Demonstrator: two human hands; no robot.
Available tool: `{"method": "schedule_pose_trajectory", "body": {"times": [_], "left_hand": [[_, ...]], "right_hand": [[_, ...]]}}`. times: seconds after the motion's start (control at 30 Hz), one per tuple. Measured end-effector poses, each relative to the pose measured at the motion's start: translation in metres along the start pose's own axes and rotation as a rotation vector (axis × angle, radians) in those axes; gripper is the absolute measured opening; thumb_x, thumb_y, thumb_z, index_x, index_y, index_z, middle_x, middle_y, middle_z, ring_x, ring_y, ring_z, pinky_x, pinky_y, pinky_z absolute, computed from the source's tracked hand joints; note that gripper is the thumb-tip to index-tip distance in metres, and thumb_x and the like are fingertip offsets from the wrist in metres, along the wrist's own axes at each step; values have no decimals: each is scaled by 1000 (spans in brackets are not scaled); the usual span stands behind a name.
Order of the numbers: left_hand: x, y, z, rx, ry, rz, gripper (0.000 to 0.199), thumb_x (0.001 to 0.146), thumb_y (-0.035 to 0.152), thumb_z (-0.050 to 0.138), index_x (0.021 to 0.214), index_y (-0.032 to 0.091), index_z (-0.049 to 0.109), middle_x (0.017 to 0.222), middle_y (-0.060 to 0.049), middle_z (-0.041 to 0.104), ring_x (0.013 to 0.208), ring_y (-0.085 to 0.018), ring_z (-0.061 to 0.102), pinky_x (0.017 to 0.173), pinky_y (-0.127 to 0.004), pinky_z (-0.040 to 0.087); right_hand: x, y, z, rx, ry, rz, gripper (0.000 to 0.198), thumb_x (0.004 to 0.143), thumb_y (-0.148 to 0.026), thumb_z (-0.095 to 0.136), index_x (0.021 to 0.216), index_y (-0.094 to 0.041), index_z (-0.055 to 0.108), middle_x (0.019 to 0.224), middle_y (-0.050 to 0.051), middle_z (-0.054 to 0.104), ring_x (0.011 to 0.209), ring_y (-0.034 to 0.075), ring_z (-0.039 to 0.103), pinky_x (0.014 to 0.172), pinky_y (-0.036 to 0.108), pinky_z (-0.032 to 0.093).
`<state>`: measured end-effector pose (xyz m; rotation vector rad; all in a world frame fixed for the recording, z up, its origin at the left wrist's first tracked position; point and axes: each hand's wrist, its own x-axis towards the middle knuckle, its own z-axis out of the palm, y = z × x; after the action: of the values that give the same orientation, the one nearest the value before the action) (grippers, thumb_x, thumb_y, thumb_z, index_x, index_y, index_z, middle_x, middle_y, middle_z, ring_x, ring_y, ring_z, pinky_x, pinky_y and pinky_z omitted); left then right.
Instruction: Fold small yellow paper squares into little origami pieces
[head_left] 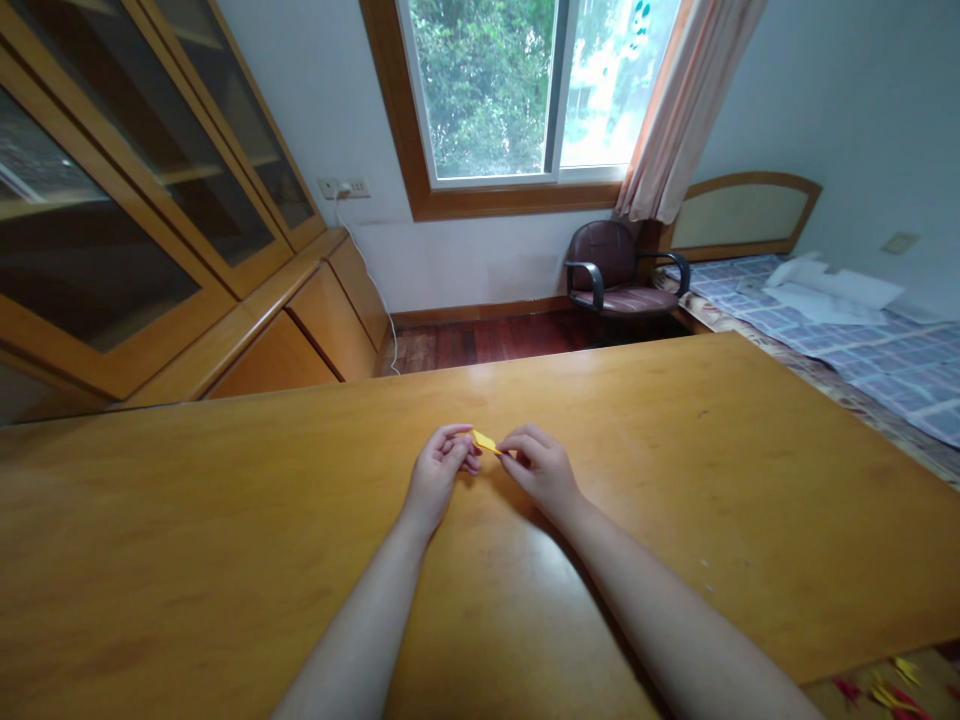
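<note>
Bottom-right corner: small red and yellow pieces (900,685), cut off by frame edge, can't get a firm count. Two hands, one yellow piece (484,441), held above the wooden table (225,560). Left hand (435,475) pinches one end, right hand (544,472) the other tip; fingers hide both ends, folds too small to read. Beyond: one armchair (611,265), base hidden; one bed (892,370), cut off right; one curtain (690,110).

Yellow piece (484,441) — maroon chair (604,256) — blue plaid bedsheet (889,365).
</note>
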<state>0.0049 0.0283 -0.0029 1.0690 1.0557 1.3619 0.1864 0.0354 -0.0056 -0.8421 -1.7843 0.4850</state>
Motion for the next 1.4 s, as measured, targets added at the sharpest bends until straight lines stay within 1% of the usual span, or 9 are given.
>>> {"method": "schedule_pose_trajectory", "body": {"times": [0.2,0.37,0.5,0.67,0.8,0.97,1.07,1.23,1.4], "left_hand": [[0,0,-1,-19,-21,5,35,80,37,74,107,18,64,79,1,65,65,-12,65,62,-24,54],[-2,-1,-2,-47,-39,20,33,80,33,73,109,19,65,89,0,63,69,-11,64,64,-24,55],[-3,-1,-2,-63,-38,41,36,78,30,74,111,20,64,92,-1,63,77,-13,64,66,-23,55],[-2,-2,-2,-46,-9,59,37,75,27,76,109,20,64,89,-1,62,77,-13,63,66,-22,54],[-2,-1,0,17,35,87,36,74,29,76,106,19,64,85,0,63,77,-13,63,72,-25,55],[-4,-1,2,175,55,157,31,77,27,73,106,19,66,86,-1,65,85,-14,64,84,-27,52],[-6,-3,1,231,52,181,29,79,28,72,106,19,67,88,-2,66,86,-15,65,84,-27,52],[-7,-6,-1,321,43,221,25,81,30,72,104,20,70,92,-4,69,88,-17,66,84,-28,53],[-8,-7,-2,367,20,234,20,82,31,71,100,21,71,92,-4,71,88,-18,67,83,-30,54]], "right_hand": [[1,-2,0,-13,-47,-85,12,91,-17,60,92,-22,70,88,5,67,76,13,63,65,23,50],[0,-2,1,13,-74,-93,11,92,-17,60,93,-22,70,89,5,66,79,13,64,66,23,51],[0,-1,1,43,-104,-87,11,92,-17,60,94,-22,70,91,6,66,80,14,64,68,24,52],[-1,-2,2,81,-150,-39,17,93,-14,56,96,-23,70,94,6,65,85,14,64,72,25,52],[1,-2,1,110,-103,66,18,91,-12,55,100,-21,68,91,5,65,78,14,61,69,26,51],[2,0,1,170,-112,172,19,90,-24,63,109,-21,68,97,5,64,72,12,59,67,26,52],[2,1,3,202,-127,183,16,90,-25,64,104,-22,69,97,5,63,74,13,60,68,26,52],[3,1,4,229,-114,199,7,87,-17,63,92,-20,67,94,4,61,76,13,59,68,25,51],[3,4,4,239,-124,156,15,82,-7,59,84,-19,66,95,4,61,82,14,60,69,25,50]]}}
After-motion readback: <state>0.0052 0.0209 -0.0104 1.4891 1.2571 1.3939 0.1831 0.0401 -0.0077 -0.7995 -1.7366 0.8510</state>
